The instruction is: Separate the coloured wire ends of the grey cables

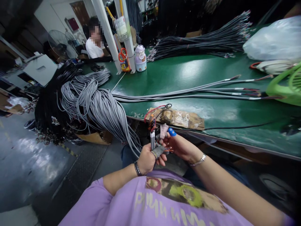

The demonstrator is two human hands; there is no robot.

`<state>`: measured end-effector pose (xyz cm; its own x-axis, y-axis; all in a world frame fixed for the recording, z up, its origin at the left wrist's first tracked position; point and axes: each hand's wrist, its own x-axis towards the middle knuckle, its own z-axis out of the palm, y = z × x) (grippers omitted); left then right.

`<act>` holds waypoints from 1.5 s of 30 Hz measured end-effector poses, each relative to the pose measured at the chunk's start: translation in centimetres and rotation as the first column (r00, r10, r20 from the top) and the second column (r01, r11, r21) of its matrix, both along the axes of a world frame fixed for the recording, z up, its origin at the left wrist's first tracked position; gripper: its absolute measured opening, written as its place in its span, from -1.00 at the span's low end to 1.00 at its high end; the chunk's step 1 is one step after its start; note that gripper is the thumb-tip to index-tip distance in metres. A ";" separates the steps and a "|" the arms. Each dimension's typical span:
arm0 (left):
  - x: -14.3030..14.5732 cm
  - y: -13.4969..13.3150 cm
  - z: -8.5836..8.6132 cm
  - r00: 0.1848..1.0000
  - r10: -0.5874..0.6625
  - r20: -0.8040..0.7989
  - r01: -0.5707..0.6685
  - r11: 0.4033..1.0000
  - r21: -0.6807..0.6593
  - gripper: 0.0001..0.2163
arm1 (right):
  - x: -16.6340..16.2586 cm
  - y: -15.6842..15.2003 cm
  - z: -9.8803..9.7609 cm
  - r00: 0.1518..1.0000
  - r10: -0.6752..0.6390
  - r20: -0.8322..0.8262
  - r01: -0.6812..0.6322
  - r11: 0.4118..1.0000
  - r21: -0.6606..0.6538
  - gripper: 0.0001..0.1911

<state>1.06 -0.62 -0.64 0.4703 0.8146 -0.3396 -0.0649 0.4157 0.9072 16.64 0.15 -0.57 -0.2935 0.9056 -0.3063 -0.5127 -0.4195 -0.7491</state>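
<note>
My left hand (147, 159) is closed around the ends of grey cables (152, 139) just below the front edge of the green table (188, 73). Coloured wire ends (152, 121) stick up from the cables. My right hand (178, 145) touches those wire ends with its fingertips; the fingers wear a blue cot (171, 132) and pale cots. A large bundle of grey cables (94, 103) droops over the table's left edge and runs down toward my left hand.
A worn brown board (181, 118) lies at the table edge above my hands. Several grey cables (188, 92) stretch across the table. Black cable bundles (207, 40) lie at the back, a green fan (287, 86) and plastic bag (275, 39) at right. A person (94, 42) sits far left.
</note>
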 end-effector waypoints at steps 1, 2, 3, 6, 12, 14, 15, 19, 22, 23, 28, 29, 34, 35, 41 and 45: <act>-0.1 -0.1 -0.2 1.000 -0.008 -0.014 0.008 1.000 0.012 -0.56 | 0.3 -0.2 0.1 0.998 0.037 0.047 -0.037 0.999 0.013 -0.45; -0.2 -0.2 -0.5 1.000 -0.015 -0.026 0.015 1.000 0.026 -0.56 | 0.5 -0.4 0.3 0.993 0.066 0.099 -0.068 0.997 0.025 -0.48; -0.3 -0.3 -0.7 0.999 -0.023 -0.039 0.025 0.999 0.041 -0.57 | 0.6 -0.6 0.6 0.985 0.086 0.151 -0.093 0.995 0.040 -0.52; -0.3 -0.4 -1.2 0.994 -0.077 -0.083 0.083 0.994 0.075 -0.58 | 0.6 -0.8 1.4 0.947 0.128 0.296 -0.169 0.978 0.119 -0.61; -0.5 -0.2 -1.5 0.977 -0.172 -0.129 0.181 0.982 0.058 -0.60 | 0.1 -1.2 1.9 0.899 0.084 0.429 -0.192 0.958 0.215 -0.58; -0.5 -0.1 -1.6 0.986 -0.122 -0.112 0.131 0.989 0.070 -0.60 | 0.5 -1.4 1.6 0.905 0.037 0.424 -0.130 0.973 0.193 -0.55; -0.5 -0.1 -1.6 0.991 -0.090 -0.100 0.099 0.992 0.080 -0.61 | 0.7 -1.5 1.5 0.904 0.018 0.427 -0.104 0.978 0.178 -0.53; -0.3 -0.1 -1.6 0.995 -0.014 -0.094 0.024 0.994 0.105 -0.59 | 1.3 -1.9 1.2 0.878 0.022 0.478 -0.104 0.984 0.147 -0.54; -0.2 -0.1 -1.5 0.993 -0.041 -0.109 0.052 0.993 0.103 -0.57 | 1.2 -2.0 1.2 0.877 -0.003 0.481 -0.092 0.981 0.172 -0.54; -0.2 -0.1 -1.4 0.991 -0.072 -0.114 0.083 0.991 0.101 -0.57 | 1.1 -2.0 1.2 0.881 -0.010 0.474 -0.088 0.979 0.183 -0.55; -0.4 0.0 -0.9 0.965 -0.216 -0.151 0.230 0.969 0.086 -0.55 | 0.3 -1.9 1.5 0.889 -0.029 0.456 -0.090 0.967 0.236 -0.61; -0.5 0.0 -0.8 0.966 -0.213 -0.150 0.227 0.970 0.084 -0.55 | 0.2 -1.9 1.5 0.891 -0.047 0.452 -0.069 0.969 0.238 -0.62; -0.6 -0.1 -1.3 0.986 -0.123 -0.115 0.133 0.987 0.087 -0.55 | -0.1 -2.1 0.7 0.897 -0.182 0.402 0.112 0.975 0.191 -0.63; -0.6 -0.1 -1.5 0.989 -0.101 -0.106 0.110 0.990 0.086 -0.55 | -0.1 -2.1 0.5 0.893 -0.213 0.395 0.153 0.972 0.178 -0.63; -0.4 -0.3 -1.6 0.998 0.000 -0.067 0.006 0.996 0.085 -0.55 | -0.4 -2.2 0.3 0.908 -0.250 0.336 0.231 0.968 0.096 -0.60; -0.4 -0.4 -1.4 0.994 -0.079 -0.074 0.084 0.993 0.079 -0.54 | -0.7 -2.1 0.9 0.924 -0.222 0.312 0.200 0.974 0.101 -0.59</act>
<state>0.63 -0.99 -2.06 0.5135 0.8010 -0.3079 0.0315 0.3410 0.9395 15.97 -1.98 0.31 0.0104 0.9572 -0.2894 -0.3126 -0.2718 -0.9102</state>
